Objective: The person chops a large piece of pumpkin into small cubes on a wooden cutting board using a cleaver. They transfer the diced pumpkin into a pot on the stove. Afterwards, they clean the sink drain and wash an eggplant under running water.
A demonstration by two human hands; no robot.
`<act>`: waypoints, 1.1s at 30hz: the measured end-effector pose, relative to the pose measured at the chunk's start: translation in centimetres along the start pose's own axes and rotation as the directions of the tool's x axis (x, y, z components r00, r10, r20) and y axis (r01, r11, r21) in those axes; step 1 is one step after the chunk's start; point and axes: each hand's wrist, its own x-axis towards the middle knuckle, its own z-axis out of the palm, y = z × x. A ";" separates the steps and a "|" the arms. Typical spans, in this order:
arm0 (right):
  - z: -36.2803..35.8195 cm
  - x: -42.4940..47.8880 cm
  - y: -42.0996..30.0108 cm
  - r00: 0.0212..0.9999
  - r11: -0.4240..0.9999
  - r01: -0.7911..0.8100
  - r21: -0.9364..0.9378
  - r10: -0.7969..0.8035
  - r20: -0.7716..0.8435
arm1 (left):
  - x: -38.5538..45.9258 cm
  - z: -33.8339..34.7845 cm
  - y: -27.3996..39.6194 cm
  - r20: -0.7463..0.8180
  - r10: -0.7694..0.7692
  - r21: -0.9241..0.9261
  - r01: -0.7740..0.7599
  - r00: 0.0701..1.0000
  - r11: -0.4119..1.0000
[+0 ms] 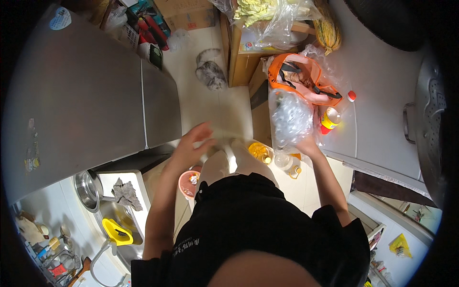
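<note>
My left hand (196,139) hangs in the air in front of the fridge, fingers spread, with nothing in it. My right hand (309,145) is against the lower edge of a crumpled clear plastic bag (292,116) on the grey tabletop; its fingertips are hidden by the plastic. What the bag holds is unclear. Just beyond it sits an orange bag (278,73), its mouth open, with a pink lining and dark handles; something brownish shows inside. To the right is a clear plastic bottle (331,116) with a red cap and a yellow and red label.
A grey cat (211,75) is on the floor ahead. At left stands a grey fridge (89,97); below it is a sink with a yellow strainer basket (116,232). An oil bottle (258,152) and a pink bin (187,184) stand near my legs. A ridged squash (328,32) lies on the tabletop.
</note>
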 end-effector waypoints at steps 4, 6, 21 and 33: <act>2.5 2.2 -1.4 0.988 0.947 0.155 -0.283 -0.145 0.056 | 5.1 3.8 4.0 0.121 0.168 -0.198 -0.142 0.978 0.970; 2.7 2.0 -2.3 0.971 0.817 0.227 -0.530 -0.231 0.060 | 6.6 5.5 4.1 0.085 0.274 -0.365 -0.226 0.958 0.903; -0.9 -11.4 8.3 0.987 0.599 -0.089 -0.796 0.163 0.012 | 2.8 4.8 -3.3 -0.007 -0.006 -0.292 0.004 1.000 0.956; -3.8 -2.1 -13.7 0.963 0.981 0.193 -0.010 -0.191 -0.191 | 0.7 0.5 -2.2 -0.080 -0.099 -0.966 -0.052 0.992 0.252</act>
